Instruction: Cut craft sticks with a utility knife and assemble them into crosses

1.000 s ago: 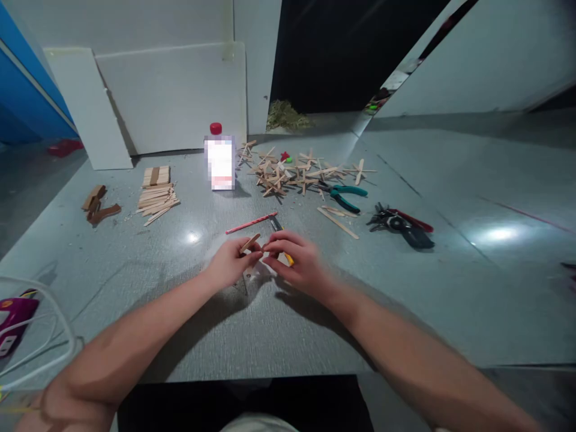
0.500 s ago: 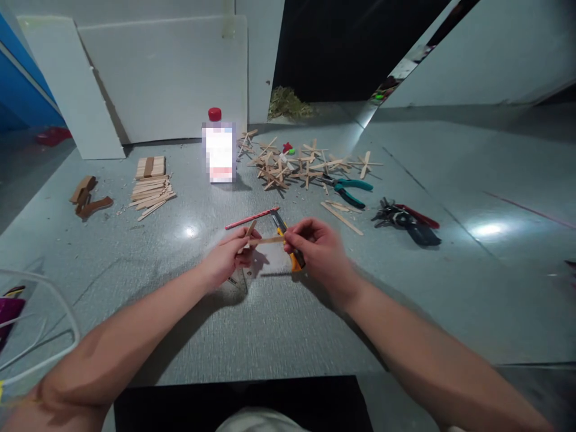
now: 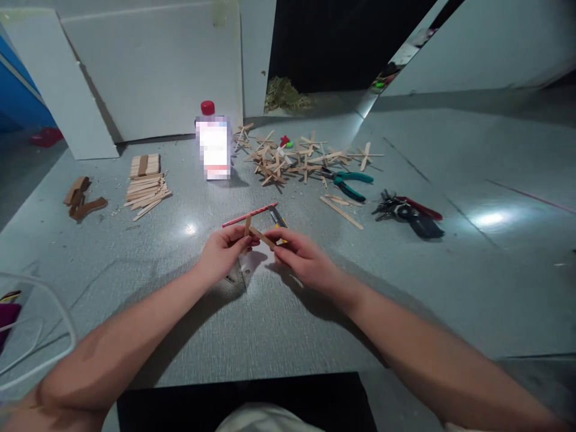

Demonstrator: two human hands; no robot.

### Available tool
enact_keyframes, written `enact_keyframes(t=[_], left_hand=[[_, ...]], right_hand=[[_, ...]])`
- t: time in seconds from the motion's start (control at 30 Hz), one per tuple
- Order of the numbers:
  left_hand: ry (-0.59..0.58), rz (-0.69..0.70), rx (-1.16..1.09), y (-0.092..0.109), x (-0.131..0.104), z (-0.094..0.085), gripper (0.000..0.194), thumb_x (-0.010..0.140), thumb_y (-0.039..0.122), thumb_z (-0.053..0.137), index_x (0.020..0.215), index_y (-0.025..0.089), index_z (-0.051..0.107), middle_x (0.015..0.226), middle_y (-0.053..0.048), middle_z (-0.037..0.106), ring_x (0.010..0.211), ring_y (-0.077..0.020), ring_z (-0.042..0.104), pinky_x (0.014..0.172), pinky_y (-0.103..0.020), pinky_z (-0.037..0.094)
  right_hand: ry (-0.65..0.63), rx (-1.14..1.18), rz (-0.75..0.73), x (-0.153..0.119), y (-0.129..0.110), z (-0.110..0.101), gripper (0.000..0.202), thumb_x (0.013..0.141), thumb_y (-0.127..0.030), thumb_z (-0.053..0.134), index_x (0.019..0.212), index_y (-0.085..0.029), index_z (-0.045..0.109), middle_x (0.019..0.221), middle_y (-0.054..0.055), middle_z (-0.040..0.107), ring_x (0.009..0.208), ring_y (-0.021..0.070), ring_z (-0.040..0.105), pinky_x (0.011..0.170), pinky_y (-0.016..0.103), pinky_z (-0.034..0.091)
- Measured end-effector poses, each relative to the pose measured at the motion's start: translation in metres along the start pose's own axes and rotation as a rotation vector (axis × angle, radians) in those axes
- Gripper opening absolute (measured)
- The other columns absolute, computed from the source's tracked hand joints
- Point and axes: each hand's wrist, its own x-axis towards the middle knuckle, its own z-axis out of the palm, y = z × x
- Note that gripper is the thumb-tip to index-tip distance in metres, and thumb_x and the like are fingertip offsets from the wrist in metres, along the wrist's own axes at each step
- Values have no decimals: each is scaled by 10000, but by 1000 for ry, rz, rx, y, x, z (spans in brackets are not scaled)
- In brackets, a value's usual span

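Between thumb and fingers, my left hand [image 3: 229, 249] pinches a wooden craft stick [image 3: 247, 225] that points upward. My right hand [image 3: 303, 255] grips a second craft stick [image 3: 263, 237], its far end slanting to the left hand's fingertips. Whether the two sticks touch there I cannot tell. Just beyond the hands lies a utility knife [image 3: 277, 216], mostly hidden behind my right fingers. A red pencil [image 3: 249, 215] rests beside its tip. Under my left hand there is a small clear flat piece [image 3: 234, 277], partly covered.
Behind stand a red-capped bottle [image 3: 215, 147] and a heap of crossed sticks [image 3: 281, 162]. Left are stacked craft sticks [image 3: 146, 191] and brown strips [image 3: 85, 201]. Teal-handled pliers [image 3: 348, 183], loose sticks [image 3: 342, 211] and a punch plier [image 3: 411, 215] lie right. A white cable [image 3: 63, 312] loops at left.
My right hand has moved left and closer to my left hand, turning its stick from nearly level to slanted. It now covers more of the utility knife. The view has shifted slightly.
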Motion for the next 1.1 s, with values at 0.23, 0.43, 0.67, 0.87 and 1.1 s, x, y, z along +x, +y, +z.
enact_keyframes(t=[0.23, 0.43, 0.67, 0.87, 1.1], left_hand=[[-32, 20, 62, -2, 1, 1, 253, 890, 181, 736, 1136, 196, 794, 994, -63, 793, 767, -134, 650, 757, -291, 518], [-94, 21, 84, 0, 0, 2, 301, 882, 218, 745, 1176, 213, 810, 1102, -79, 768, 870, -152, 668, 837, -296, 554], [-76, 27, 72, -2, 1, 1, 219, 846, 240, 781, 1049, 215, 858, 1153, -79, 699, 876, -143, 655, 804, -275, 560], [-14, -14, 17, -4, 1, -3, 240, 768, 257, 871, 998, 189, 879, 927, -71, 746, 772, -137, 645, 714, -259, 546], [33, -62, -51, -5, 1, -5, 252, 621, 256, 976, 839, 184, 874, 818, -72, 794, 711, -133, 688, 680, -250, 558]], right_hand=[[2, -380, -99, -2, 3, -3, 290, 948, -227, 574, 1195, -302, 706, 844, -2, 740, 626, 169, 617, 593, 306, 476], [73, -512, -216, -1, 5, -5, 205, 1001, -296, 584, 1102, -296, 763, 985, 42, 811, 830, 236, 736, 765, 370, 550], [59, -587, -239, -2, 2, -4, 196, 1014, -291, 574, 1039, -270, 767, 946, 42, 806, 806, 218, 728, 748, 340, 531], [76, -622, -225, -6, 1, 2, 197, 1002, -268, 572, 995, -230, 764, 845, 35, 793, 681, 174, 672, 678, 297, 479], [102, -625, -266, -11, -1, 8, 198, 1021, -250, 589, 1046, -229, 784, 907, 49, 822, 734, 179, 725, 702, 294, 500]])
